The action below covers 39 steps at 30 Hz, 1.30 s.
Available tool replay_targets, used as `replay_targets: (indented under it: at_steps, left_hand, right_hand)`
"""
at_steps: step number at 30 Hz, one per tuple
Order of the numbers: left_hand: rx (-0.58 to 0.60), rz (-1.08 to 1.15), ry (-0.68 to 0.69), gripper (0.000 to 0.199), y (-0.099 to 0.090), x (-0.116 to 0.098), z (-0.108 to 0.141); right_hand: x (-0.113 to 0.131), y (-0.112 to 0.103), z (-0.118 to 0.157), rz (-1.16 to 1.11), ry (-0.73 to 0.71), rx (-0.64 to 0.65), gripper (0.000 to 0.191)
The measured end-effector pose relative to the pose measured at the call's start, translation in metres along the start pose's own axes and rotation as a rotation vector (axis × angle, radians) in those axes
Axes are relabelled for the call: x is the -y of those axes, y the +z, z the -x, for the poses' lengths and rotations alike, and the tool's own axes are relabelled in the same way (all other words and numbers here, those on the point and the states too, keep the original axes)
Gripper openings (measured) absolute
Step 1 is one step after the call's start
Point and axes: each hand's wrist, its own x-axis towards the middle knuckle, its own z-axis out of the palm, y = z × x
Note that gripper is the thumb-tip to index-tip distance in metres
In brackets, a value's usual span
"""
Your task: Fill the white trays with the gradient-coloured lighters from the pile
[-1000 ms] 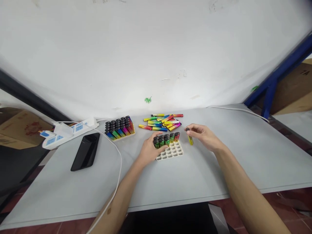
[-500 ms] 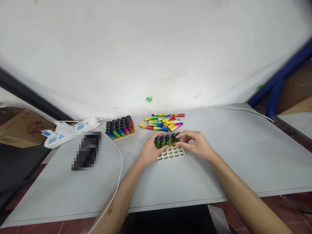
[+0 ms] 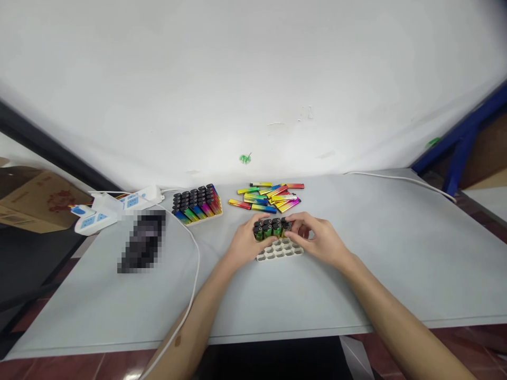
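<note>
Our left hand: curled round the left end of the upright black-capped, shiny multicoloured cylinders. Our right hand: fingertips pinched at their right end. Beneath: one white plastic honeycomb tray, front cells bare. Behind: loose shiny multicoloured tubes, piled. Left: one filled tray.

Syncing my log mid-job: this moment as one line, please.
left hand: around black-topped pieces, left end | right hand: at their right end | white tray: partly filled | loose pieces: behind tray
</note>
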Motion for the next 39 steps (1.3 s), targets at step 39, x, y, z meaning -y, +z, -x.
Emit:
replay_targets:
  at_steps: [39]
  left_hand:
    - [0.014,-0.014,-0.001,0.051,-0.002,0.001,-0.001]
  right_hand:
    - [-0.047,-0.006,-0.037,-0.322,0.259,-0.485,0.031]
